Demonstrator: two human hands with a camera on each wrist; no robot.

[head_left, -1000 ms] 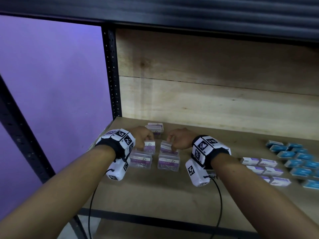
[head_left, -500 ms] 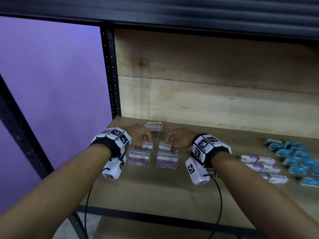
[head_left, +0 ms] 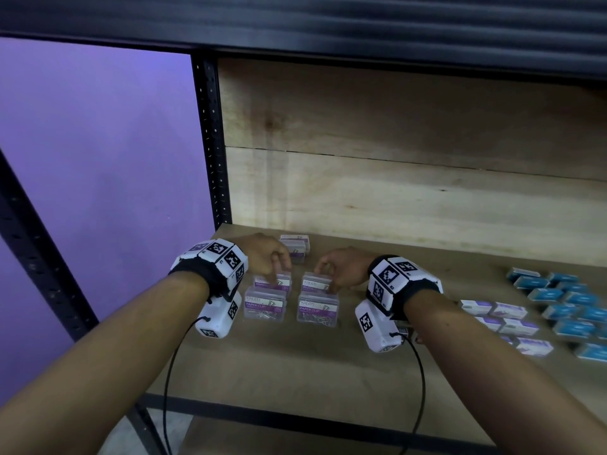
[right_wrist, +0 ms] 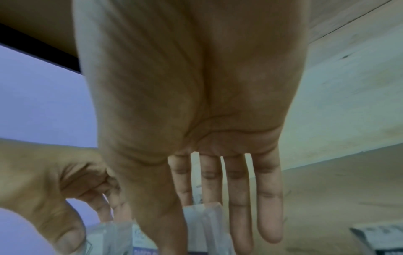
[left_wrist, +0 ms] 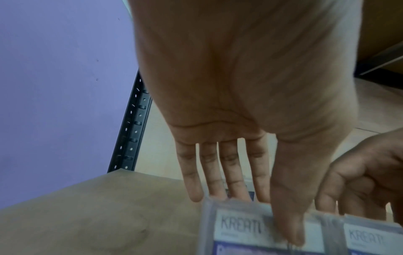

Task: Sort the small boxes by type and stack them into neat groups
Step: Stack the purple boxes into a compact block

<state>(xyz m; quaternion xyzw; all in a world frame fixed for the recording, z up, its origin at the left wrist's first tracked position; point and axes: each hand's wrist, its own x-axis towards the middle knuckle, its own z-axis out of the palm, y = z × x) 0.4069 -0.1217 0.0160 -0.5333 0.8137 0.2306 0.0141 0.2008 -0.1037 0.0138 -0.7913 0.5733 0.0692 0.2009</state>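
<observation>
Four clear paper clip boxes with purple labels sit in a two-by-two block on the shelf board (head_left: 295,362). My left hand (head_left: 279,274) pinches the rear left box (head_left: 274,281), thumb on its front and fingers behind it (left_wrist: 240,229). My right hand (head_left: 328,279) pinches the rear right box (head_left: 316,284) in the same way (right_wrist: 209,224). The front left box (head_left: 264,307) and front right box (head_left: 318,311) lie untouched just before them. A short stack of the same boxes (head_left: 295,246) stands farther back, partly hidden by my left hand.
Small white-and-purple boxes (head_left: 499,318) lie in rows to the right, with blue boxes (head_left: 571,307) beyond them. A black perforated post (head_left: 210,142) stands at the shelf's left rear corner. A wooden back panel (head_left: 410,192) closes the shelf behind.
Both hands have lowered their paper clip boxes from a tilted, raised hold onto the board, where they now lie directly behind the two front boxes.
</observation>
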